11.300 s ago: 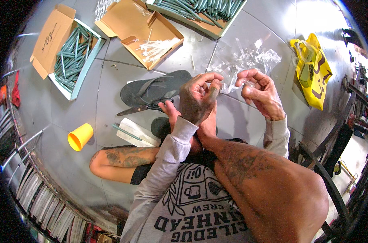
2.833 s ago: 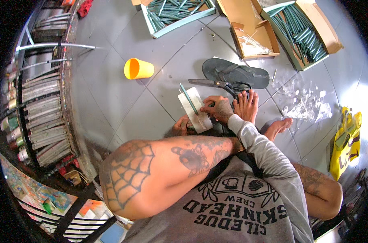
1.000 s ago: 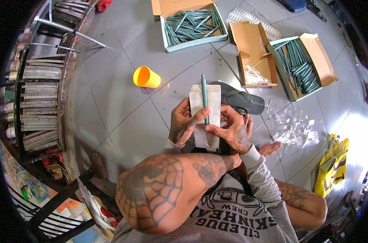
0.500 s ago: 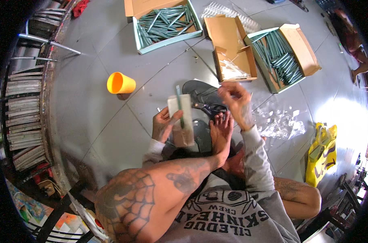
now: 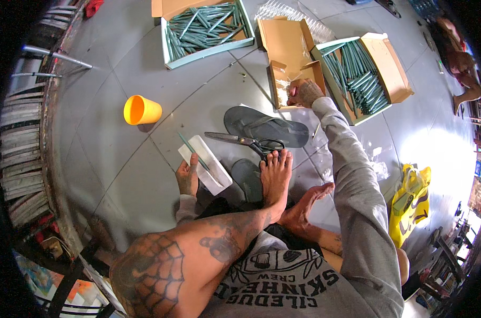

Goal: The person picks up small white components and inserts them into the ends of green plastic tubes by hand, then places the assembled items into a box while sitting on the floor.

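Observation:
My left hand (image 5: 187, 178) is closed on a flat white rectangular block (image 5: 205, 165). Its thumb presses a slim green pencil-like stick (image 5: 186, 141) along the block's face, and the stick's tip juts past the far end. My right hand (image 5: 306, 94) reaches down into a shallow brown cardboard box (image 5: 287, 46) that holds small clear plastic pieces (image 5: 281, 91); its fingertips are partly hidden, so their grip cannot be made out. Between the hands, black-handled scissors (image 5: 244, 141) lie by my bare foot, across a dark grey flip-flop (image 5: 261, 127).
Two pale green boxes, one at the far left (image 5: 208, 56) and one at the right (image 5: 373, 108), hold many green sticks. A yellow cup (image 5: 143, 110) lies on its side on the grey tiles. Bundled clear plastic (image 5: 298, 21), a second flip-flop (image 5: 245, 179) and a yellow bag (image 5: 410, 204) are around.
My right hand has gone from above the flip-flop forward into the brown box. My left hand has tilted the white block and green stick over to the left. The view has shifted slightly.

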The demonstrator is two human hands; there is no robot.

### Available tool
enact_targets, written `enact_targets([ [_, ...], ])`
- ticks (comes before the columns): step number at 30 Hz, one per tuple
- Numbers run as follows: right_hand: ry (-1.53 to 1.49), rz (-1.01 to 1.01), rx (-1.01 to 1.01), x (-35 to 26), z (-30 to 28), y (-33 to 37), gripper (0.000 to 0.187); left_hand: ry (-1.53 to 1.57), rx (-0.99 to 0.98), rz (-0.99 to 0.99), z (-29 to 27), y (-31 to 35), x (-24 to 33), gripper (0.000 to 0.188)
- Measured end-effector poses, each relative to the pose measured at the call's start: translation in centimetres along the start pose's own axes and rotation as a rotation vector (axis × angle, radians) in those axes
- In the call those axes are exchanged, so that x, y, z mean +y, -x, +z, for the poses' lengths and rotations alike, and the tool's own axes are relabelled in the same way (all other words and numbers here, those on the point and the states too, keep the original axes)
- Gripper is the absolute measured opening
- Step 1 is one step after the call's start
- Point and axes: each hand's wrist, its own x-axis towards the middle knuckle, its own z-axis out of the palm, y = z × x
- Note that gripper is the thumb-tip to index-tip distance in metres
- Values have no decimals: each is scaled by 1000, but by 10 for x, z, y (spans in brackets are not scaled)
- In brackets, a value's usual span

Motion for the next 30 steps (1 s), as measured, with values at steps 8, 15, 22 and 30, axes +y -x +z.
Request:
enact_targets([
  [8, -210, -68, 167, 15, 2, 6, 11, -915, 139, -82, 1, 27, 100, 65],
  [15, -1282, 4, 183, -10, -57, 48, 24, -185, -346, 338, 34, 6, 227, 39],
  [22, -1278, -183, 446, -143, -136, 135, 23, -448, -820, 617, 169, 36, 355, 52],
  [30, -973, -296, 707, -189, -164, 187, 21, -293, -714, 833, 212, 88, 384, 23],
])
